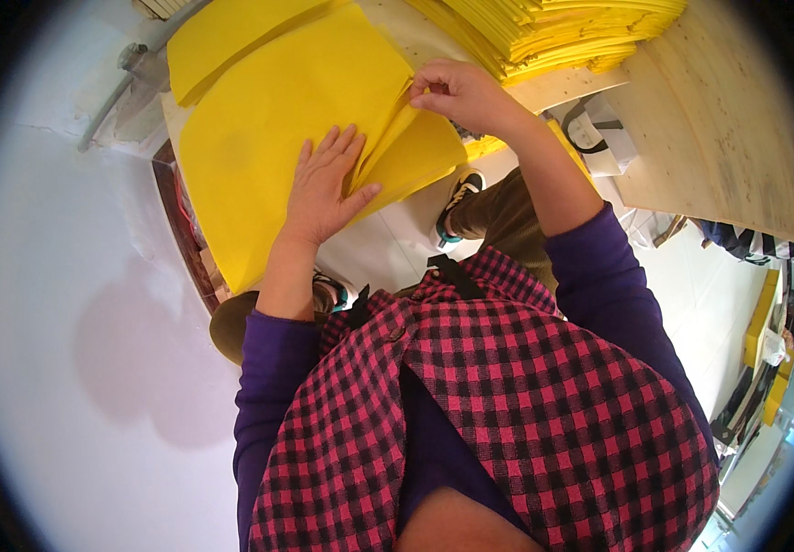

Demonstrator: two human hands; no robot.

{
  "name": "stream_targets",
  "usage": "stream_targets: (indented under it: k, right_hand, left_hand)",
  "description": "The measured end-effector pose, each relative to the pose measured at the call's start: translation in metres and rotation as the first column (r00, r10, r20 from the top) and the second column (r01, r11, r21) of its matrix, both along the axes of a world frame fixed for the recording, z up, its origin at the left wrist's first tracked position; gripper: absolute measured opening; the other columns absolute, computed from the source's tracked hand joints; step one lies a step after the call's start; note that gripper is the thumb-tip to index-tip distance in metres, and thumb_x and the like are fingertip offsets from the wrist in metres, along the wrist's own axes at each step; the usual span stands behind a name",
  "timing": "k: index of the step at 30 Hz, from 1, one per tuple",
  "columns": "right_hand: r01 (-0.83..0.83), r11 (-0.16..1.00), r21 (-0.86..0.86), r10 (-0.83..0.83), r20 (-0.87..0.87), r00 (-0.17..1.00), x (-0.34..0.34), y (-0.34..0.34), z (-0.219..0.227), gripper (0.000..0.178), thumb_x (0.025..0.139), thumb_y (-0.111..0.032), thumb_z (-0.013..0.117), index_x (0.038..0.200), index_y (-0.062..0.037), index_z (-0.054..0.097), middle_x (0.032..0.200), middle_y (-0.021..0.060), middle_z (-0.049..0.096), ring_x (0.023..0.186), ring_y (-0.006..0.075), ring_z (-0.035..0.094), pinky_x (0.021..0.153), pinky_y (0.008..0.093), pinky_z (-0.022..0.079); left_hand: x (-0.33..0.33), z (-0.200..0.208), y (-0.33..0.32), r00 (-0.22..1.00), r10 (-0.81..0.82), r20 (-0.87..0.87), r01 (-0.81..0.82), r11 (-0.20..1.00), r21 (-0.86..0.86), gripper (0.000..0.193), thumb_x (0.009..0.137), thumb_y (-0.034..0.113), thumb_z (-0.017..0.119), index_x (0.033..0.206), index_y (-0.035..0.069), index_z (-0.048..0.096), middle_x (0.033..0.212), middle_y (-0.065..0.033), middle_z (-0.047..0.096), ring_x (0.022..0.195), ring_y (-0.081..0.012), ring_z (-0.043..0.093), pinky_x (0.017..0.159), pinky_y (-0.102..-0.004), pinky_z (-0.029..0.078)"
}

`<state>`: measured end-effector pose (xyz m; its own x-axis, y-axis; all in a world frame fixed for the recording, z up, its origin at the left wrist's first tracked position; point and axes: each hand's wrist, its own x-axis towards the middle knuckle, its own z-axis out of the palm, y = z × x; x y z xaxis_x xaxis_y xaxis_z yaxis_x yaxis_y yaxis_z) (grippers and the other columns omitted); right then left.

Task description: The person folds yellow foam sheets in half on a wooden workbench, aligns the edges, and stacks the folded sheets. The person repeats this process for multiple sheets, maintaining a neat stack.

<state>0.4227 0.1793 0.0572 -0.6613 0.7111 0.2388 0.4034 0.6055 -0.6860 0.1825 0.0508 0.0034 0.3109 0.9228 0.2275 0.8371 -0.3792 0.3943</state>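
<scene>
A large yellow sheet (268,138), thin and fabric-like, covers the work surface in front of me. My left hand (323,184) lies flat on it near its front edge, fingers spread. At the sheet's right side my right hand (457,92) pinches the raised edge between thumb and fingers. Folds run from that pinch down toward my left hand. Beneath the lifted edge another yellow layer (420,161) shows. A folded yellow piece (222,46) lies along the far left.
A tall stack of folded yellow sheets (562,37) stands at the far right on a wooden board (567,87). A plywood panel (719,120) rises at the right, with a white bag (599,138) beside it. A pale wall (75,276) bounds the left; a pipe (125,92) runs there.
</scene>
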Motion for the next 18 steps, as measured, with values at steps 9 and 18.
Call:
stream_targets:
  k: [9,18]
  right_hand:
    - [0.172,0.944,-0.281,-0.243,-0.242,0.94,0.016,-0.004,-0.024,0.017,0.09,-0.008,0.061,0.107,-0.0035,0.063,0.088,-0.0025,0.059,0.079,0.0058,0.054,0.073,0.0213,0.046]
    - [0.227,0.96,-0.165,-0.257,-0.191,0.947,0.03,-0.022,-0.035,0.045,0.079,-0.002,0.066,0.123,-0.0096,0.057,0.119,0.0086,0.059,0.103,0.0195,0.057,0.091,0.031,0.047]
  left_hand:
    - [-0.004,-0.006,0.004,0.999,-0.004,0.042,0.005,1.0,-0.026,0.049,0.094,0.028,0.048,0.14,0.013,0.045,0.149,-0.0057,0.038,0.14,-0.0289,0.03,0.116,-0.0486,0.013]
    - [-0.002,-0.006,0.003,1.0,0.0,0.031,0.0,1.0,-0.015,0.049,0.091,0.025,0.05,0.139,0.012,0.046,0.148,-0.0076,0.039,0.139,-0.0293,0.031,0.115,-0.0487,0.014]
